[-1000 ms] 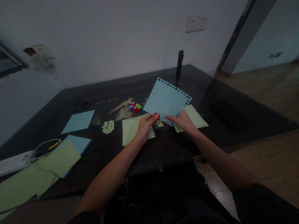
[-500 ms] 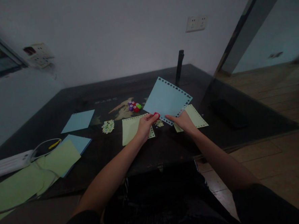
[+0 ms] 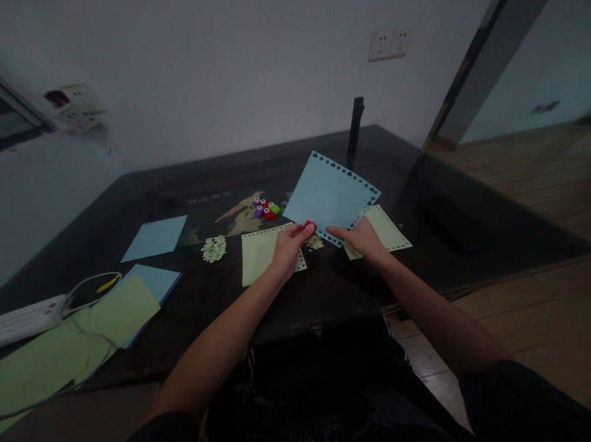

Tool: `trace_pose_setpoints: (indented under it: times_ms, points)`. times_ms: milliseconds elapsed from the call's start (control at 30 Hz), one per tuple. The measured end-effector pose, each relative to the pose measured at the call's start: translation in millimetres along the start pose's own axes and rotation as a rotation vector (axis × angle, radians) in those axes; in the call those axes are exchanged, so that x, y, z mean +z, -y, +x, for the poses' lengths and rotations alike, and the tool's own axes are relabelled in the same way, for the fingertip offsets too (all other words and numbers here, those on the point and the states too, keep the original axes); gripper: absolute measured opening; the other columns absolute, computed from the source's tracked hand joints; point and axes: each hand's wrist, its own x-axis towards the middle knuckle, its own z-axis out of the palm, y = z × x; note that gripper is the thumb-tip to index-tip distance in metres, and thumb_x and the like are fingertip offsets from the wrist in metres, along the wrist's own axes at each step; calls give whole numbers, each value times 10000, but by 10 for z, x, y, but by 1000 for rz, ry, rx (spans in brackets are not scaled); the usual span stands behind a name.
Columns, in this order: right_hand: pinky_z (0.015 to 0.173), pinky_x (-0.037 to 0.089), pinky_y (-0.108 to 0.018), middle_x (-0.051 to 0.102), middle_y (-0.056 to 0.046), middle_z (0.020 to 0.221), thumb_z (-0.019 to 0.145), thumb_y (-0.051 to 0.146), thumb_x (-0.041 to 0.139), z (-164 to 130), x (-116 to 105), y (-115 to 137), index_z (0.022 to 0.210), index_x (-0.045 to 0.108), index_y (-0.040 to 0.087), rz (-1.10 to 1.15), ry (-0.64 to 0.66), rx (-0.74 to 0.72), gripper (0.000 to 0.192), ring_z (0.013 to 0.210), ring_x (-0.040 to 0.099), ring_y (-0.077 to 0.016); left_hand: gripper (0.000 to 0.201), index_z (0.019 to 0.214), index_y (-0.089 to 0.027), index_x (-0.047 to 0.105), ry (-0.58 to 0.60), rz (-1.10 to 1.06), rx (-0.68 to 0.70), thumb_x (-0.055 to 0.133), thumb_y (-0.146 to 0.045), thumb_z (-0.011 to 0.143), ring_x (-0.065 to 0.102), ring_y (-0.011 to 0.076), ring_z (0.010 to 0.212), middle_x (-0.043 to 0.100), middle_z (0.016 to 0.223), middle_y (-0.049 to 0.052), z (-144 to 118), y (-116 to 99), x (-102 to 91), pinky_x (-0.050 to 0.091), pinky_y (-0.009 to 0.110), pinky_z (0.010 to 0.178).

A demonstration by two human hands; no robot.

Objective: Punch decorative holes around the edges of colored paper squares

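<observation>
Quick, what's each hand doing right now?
Left hand: closed on a small red punch at the blue sheet's edge.
Right hand: holding the blue sheet's lower edge.

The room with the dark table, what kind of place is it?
Probably a plain room at home, used for paper crafts. The dark table holds loose coloured paper sheets and small craft punches, and wall sockets sit on the bare wall above a wooden floor.

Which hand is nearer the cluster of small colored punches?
Left. The left hand sits just below and right of the cluster of small colored punches; the right hand is farther right, holding the blue sheet.
</observation>
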Motion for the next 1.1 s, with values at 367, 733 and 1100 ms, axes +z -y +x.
trace_pose_setpoints:
  times_ms: [367, 733, 1100]
  points:
    - [991, 406, -477, 690, -96, 1032, 636, 305, 726, 16, -8, -60, 1152, 582, 175, -35, -5, -38, 551, 1061, 599, -281, 243, 761, -132, 724, 1, -10, 1, 781, -320, 618, 609, 134, 734, 696, 765, 47, 10, -5, -4, 438, 280, 786]
    - [998, 395, -482, 692, -104, 1023, 633, 298, 727, 8, -7, -30, 1138, 587, 167, -29, -14, -41, 541, 1049, 605, -275, 226, 720, -129, 718, -18, -7, -1, 787, -312, 605, 605, 135, 714, 690, 732, 40, 15, -7, 4, 429, 281, 783]
    - [974, 423, -445, 686, -123, 1035, 628, 319, 722, 17, -13, -58, 1161, 580, 139, -21, -7, -7, 580, 1019, 621, -273, 254, 757, -120, 719, -1, -11, -18, 782, -319, 613, 610, 138, 726, 692, 768, 55, 22, 2, -4, 434, 280, 785]
